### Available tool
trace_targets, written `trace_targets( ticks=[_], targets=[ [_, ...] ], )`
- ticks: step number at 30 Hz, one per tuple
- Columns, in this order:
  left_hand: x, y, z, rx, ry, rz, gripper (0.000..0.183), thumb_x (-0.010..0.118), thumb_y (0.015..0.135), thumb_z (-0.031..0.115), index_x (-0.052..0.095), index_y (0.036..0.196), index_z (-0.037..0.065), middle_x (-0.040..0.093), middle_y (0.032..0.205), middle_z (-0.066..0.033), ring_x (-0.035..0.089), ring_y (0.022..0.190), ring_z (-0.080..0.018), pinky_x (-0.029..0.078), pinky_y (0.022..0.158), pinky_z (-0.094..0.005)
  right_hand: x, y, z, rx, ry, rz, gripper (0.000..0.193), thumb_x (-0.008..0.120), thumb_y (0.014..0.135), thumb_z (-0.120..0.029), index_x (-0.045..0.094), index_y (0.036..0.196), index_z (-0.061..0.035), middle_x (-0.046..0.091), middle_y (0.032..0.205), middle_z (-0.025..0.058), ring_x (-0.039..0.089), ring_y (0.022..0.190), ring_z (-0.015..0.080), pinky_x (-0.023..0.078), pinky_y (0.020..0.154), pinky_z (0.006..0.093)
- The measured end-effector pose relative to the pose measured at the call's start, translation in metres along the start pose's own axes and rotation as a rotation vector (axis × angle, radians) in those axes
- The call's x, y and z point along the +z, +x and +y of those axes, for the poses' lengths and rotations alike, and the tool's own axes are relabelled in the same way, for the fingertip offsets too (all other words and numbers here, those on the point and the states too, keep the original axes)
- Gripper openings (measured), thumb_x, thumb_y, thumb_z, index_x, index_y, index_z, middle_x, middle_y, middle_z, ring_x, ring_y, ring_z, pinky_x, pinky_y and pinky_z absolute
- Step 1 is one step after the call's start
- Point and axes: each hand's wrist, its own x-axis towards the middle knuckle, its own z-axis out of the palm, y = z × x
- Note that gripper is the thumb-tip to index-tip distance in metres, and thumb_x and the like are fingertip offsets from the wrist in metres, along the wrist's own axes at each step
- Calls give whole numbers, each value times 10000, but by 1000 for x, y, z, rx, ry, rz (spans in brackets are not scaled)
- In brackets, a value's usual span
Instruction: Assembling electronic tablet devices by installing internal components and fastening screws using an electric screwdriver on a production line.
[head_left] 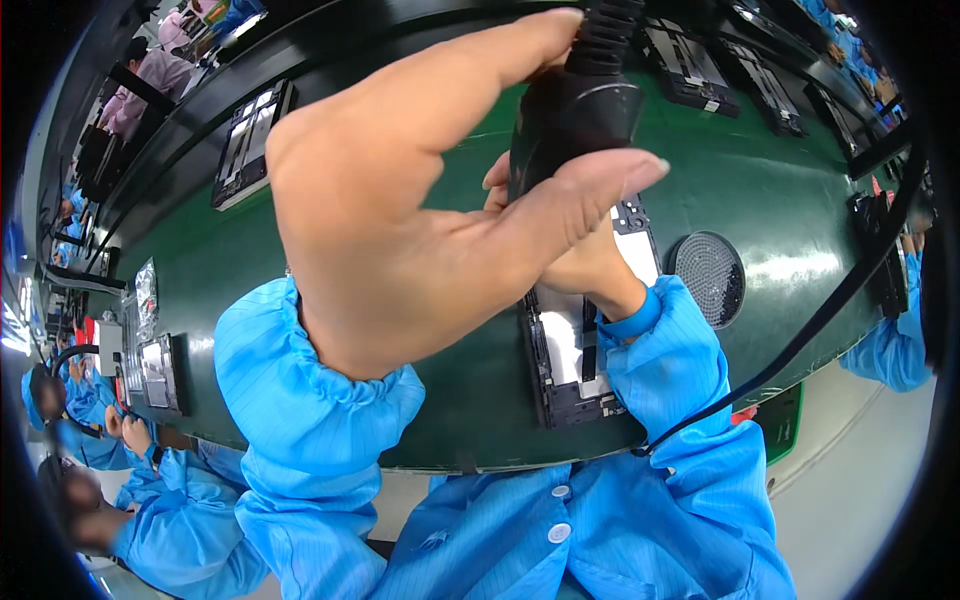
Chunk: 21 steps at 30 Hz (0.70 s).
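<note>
A flat, rectangular black-and-silver electronic device (563,350) lies on the green table (790,195), partly covered by the person's hands. Over it stands a black cylindrical tool with a ribbed top (582,112). The left hand (400,225) arches above the device, thumb and forefinger spread wide around the tool. The right hand (590,266) is over the device, its fingers half hidden, their grip impossible to tell. A round, dark grey dish (708,278) sits just right of the device.

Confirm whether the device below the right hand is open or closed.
The device is open: silver panels and a dark strip show uncovered. The right hand hides part of it.
</note>
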Motion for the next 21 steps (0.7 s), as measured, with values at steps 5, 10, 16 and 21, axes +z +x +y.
trace_targets(
  ticks=[5,10,16,21],
  targets=[
    [1,-3,1,-181,-189,-20,512,808,693,68,581,1118,-105,661,1006,-163,636,955,-217,497,877,-319,1,3,3,-82,55,-11,346,694,713,-38,569,1031,16,654,890,89,596,820,113,488,725,265],
    [-1,-3,1,-228,-212,-50,520,803,700,73,571,1128,-110,657,1018,-163,632,962,-215,487,885,-322,1,3,3,-6,96,-17,337,684,723,-26,563,1034,17,654,891,95,589,825,106,483,722,260],
    [-3,-4,3,-222,-193,-73,521,797,702,60,566,1138,-109,652,1037,-170,629,971,-214,488,885,-324,3,-1,-2,96,79,12,342,680,722,-15,559,1040,18,648,879,90,575,823,91,478,713,251],
    [-5,0,6,-277,-260,-114,520,786,700,28,553,1147,-99,639,1078,-187,628,981,-212,488,888,-320,-2,-1,-5,134,65,-51,367,679,718,2,548,1060,26,632,807,54,533,744,55,457,642,232]
  ],
)
